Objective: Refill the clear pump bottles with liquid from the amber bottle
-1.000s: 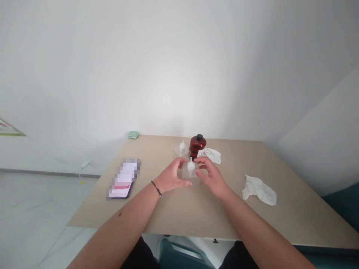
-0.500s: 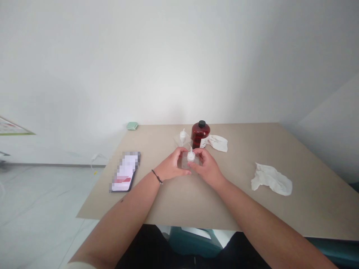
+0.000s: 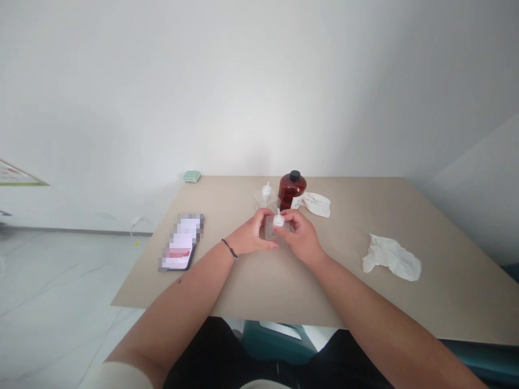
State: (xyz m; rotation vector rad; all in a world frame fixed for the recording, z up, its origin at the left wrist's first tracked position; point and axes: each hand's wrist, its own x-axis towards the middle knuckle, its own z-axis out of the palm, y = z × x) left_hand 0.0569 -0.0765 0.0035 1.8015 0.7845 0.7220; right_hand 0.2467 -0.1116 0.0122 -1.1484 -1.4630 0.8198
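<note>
Clear container (image 3: pixel 270 232) between both hands, white nozzle cap (image 3: pixel 278 220) on top

Container is at mid-table, ahead of the person. Clock: container at centre, 12 = wall. Cap faces up, nozzle roughly upright, so the cap's long axis runs about vertical. Body's long axis: can't tell, fingers cover too much.

Left hand (image 3: pixel 252 234) wraps the body from 9: fingers round the far side near 11, thumb across the near side near 6, body gripped between.

Right hand (image 3: pixel 303 235) comes in from 3 and is the nearer one to the cap: thumb at its near edge, about 6, index at its 2, closed on it as far as I can see. Cap lies at 9 from those fingers.

Around it: second clear container (image 3: pixel 266 194) at 11, brown-red bottle (image 3: pixel 291 188) at 1, crumpled tissue (image 3: pixel 319 206) at 2, another tissue (image 3: pixel 392 259) between 3 and 4, phone (image 3: pixel 181 240) at 9, green case (image 3: pixel 192 176) at 10.
</note>
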